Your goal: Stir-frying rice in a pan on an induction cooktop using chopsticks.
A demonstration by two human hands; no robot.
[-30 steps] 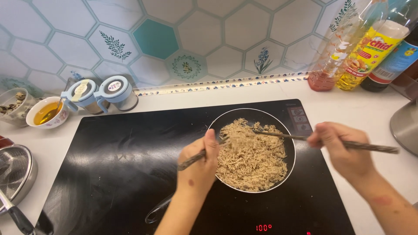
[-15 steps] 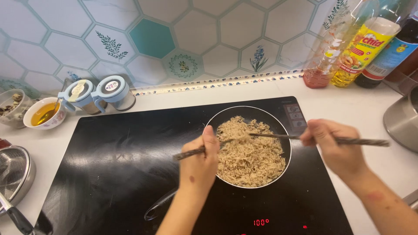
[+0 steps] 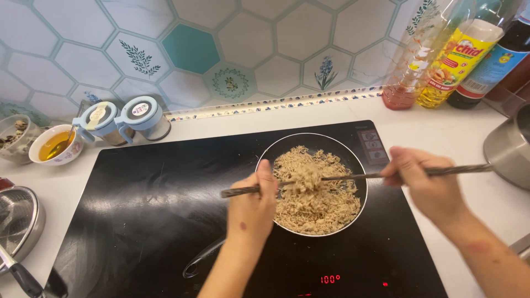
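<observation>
Over the round dark frying pan (image 3: 353,160), the fingers of the left hand (image 3: 251,201) are curled tight around one long dark wooden chopstick (image 3: 238,191), and the fingers of the right hand (image 3: 425,185) pinch a second dark chopstick (image 3: 458,170) near its thick end. Both slim tips meet above the pan's middle, in the pale brown heap of shredded, crumbly food (image 3: 314,193).

Half a second ago the two sticks lay lower and more level across the pan; now a small clump of the shreds is raised between the tips, above the rest, and the right hand sits a little higher. That reads as tossing and loosening under way, with the heap dry and already broken into fine strands.

Below the pan lies the glossy black glass cooktop (image 3: 138,221), smooth and reflective, with a red lit readout (image 3: 329,279) at its near edge. Left of the pan, at the tiled wall, stand two squat jars with pale blue lids (image 3: 118,118) and a small white bowl of amber liquid (image 3: 55,148). Right of the pan, at the wall, stand tall clear plastic bottles (image 3: 441,55) of yellow and dark liquid.
</observation>
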